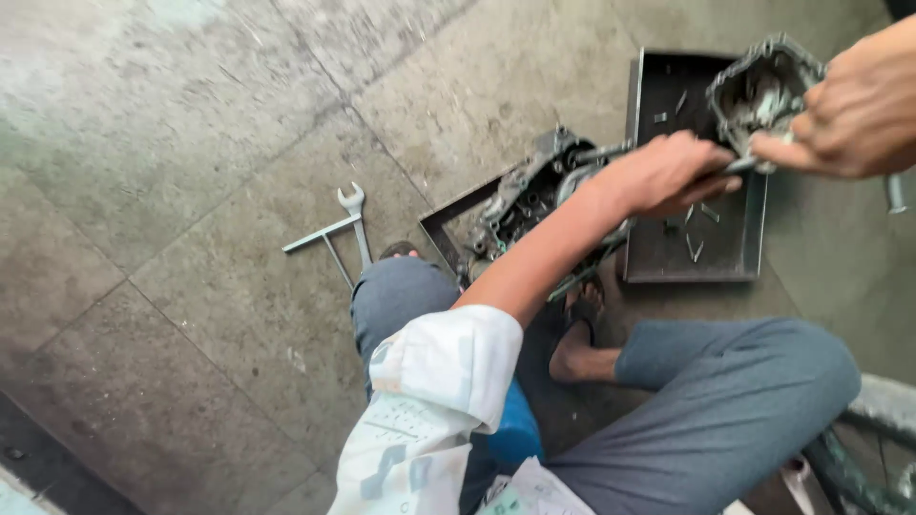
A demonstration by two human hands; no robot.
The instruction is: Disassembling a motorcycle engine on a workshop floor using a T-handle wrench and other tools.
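Right hand grips a grey engine cover above a dark metal tray; left hand is closed on a thin tool touching the cover; an engine block sits beside the tray; a spanner lies on the floor.

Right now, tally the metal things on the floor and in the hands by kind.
Trays: 2
Engine casings: 2 — one on the floor, one held in the hands
Open-end wrench: 1
T-handle wrench: 1
Total: 6
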